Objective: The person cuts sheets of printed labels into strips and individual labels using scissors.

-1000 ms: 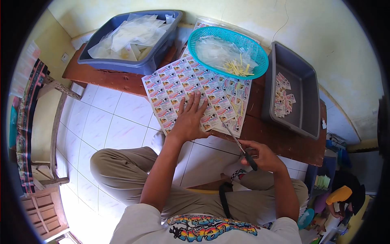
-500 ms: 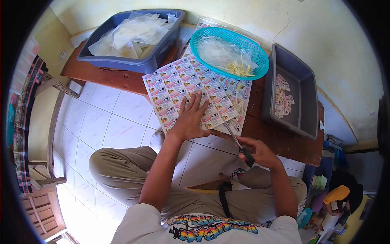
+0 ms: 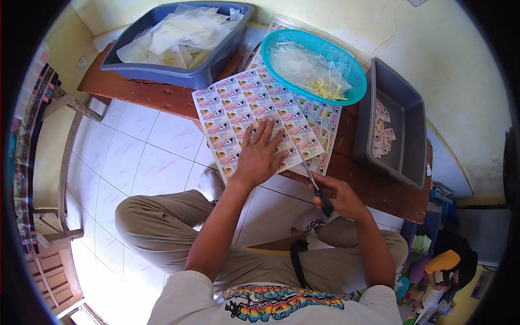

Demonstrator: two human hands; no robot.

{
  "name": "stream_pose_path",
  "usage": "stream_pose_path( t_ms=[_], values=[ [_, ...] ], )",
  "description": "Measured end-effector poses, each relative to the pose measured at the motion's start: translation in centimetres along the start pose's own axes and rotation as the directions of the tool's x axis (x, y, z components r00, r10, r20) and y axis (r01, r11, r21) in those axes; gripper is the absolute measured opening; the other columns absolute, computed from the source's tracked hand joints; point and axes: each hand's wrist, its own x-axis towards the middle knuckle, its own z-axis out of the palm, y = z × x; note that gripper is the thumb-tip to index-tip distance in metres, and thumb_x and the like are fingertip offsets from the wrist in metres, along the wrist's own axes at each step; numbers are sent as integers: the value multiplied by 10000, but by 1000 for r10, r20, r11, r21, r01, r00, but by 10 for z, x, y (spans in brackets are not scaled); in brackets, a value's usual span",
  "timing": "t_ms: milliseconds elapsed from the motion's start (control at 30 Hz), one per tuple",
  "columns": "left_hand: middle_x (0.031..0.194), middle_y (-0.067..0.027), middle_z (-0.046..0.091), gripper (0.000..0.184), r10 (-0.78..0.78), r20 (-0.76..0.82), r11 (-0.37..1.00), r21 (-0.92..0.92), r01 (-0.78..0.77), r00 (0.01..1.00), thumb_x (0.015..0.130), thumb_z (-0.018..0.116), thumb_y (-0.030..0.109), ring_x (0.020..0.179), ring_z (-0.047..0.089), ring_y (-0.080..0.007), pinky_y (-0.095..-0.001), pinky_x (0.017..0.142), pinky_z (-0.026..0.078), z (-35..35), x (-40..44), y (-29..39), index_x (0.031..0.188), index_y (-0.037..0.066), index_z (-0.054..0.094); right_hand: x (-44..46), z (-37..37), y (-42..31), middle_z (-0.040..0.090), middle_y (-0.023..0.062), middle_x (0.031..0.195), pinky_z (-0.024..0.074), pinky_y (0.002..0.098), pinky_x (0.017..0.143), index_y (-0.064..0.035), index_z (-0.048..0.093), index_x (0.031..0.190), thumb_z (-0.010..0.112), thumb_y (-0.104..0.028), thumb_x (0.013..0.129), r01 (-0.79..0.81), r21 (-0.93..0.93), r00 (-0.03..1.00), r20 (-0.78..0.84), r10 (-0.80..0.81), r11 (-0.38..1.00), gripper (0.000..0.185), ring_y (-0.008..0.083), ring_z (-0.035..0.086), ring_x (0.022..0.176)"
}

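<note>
My left hand [image 3: 259, 154] lies flat with fingers spread on a sheet of printed labels [image 3: 230, 103], which overhangs the front of a low wooden bench. In my right hand [image 3: 341, 197] is a pair of scissors [image 3: 324, 200] with black handles. Its blades point away from me and reach over the sheet's near right edge, right of my left hand. Whether the blades are closed on the paper I cannot tell. More printed sheets [image 3: 325, 122] lie beneath. Behind them a turquoise oval basket [image 3: 362, 89] holds clear plastic bags and pale yellow strips.
A blue-grey tub [image 3: 200, 76] of translucent plastic sheets stands on the bench [image 3: 151, 96] at the left. At the right, a grey tub [image 3: 406, 124] contains several cut labels [image 3: 382, 132]. Another person [image 3: 447, 265] is bent over at the lower right. White floor tiles show below the bench.
My left hand has shifted slightly right on the sheet. The scissors have moved a little up and left, their blades now further over the paper. The view has shifted slightly.
</note>
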Motion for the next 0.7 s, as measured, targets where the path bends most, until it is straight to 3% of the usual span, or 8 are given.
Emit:
stream_pose_path(
  t_ms=[133, 400, 700],
  values=[
    [1698, -240, 409, 550, 2, -64, 1000, 4, -2, 998, 1083, 608, 393, 1612, 332, -395, -583, 1314, 178, 1, 0, 1, 1549, 102, 583, 2, 1, 0, 650, 121, 1373, 648, 318, 840, -72, 461, 1644, 872, -132, 936, 21, -15, 1000, -1, -21, 1000, 821, 163, 675, 1140],
    [1689, -238, 424, 539, 7, -89, 1000, 3, -7, 996, 1077, 622, 383, 1602, 353, -390, -586, 1307, 196, 2, 0, 1, 1531, 94, 599, 4, 2, -5, 651, 123, 1370, 641, 314, 852, -82, 457, 1648, 873, -111, 930, 19, -41, 1000, 0, -19, 999, 831, 161, 673, 1136],
    [1683, -236, 436, 527, 5, -102, 1000, -8, -6, 995, 1079, 622, 369, 1600, 359, -382, -583, 1305, 198, 1, 1, 2, 1523, 86, 607, 3, 3, -7, 660, 103, 1353, 571, 350, 983, -90, 471, 1649, 901, -177, 906, -14, -79, 999, -31, 11, 997, 863, 159, 682, 1118]
  ],
)
